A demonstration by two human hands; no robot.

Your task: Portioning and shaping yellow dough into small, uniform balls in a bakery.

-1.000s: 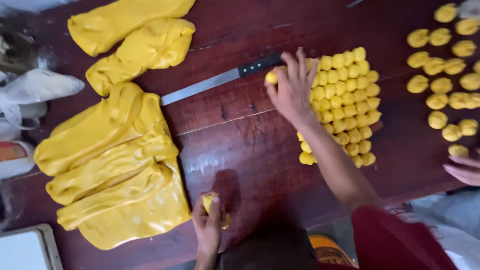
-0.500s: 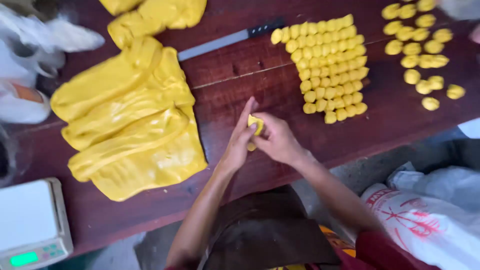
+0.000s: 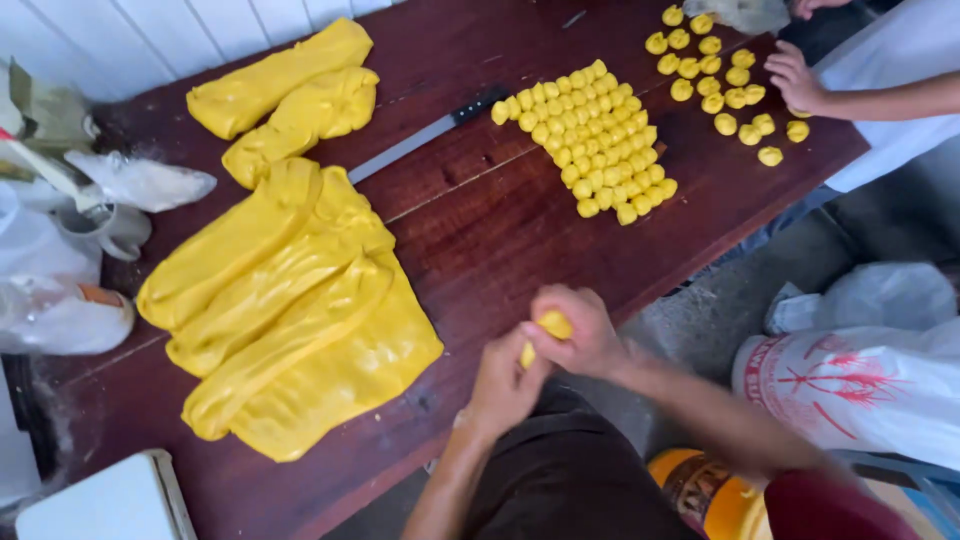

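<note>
Makeshift food-prep area: yellow dough slabs on a wooden table.

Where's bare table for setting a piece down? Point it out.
Bare wood lies between the dough slabs and the cut pieces, below the knife. The far right corner, by the scattered balls and another person's hand, is crowded.

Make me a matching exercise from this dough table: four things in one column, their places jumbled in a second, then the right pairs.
Things:
1. knife
2. small dough piece
3. big dough slabs
4. cut dough pieces

Places:
A. packed in rows on the table, right of the knife
B. pressed between the left hand and the right hand
C. heaped on the table's left side
D. flat on the table, between the slabs and the rows

Pairs: 1-D, 2-B, 3-C, 4-A
</note>
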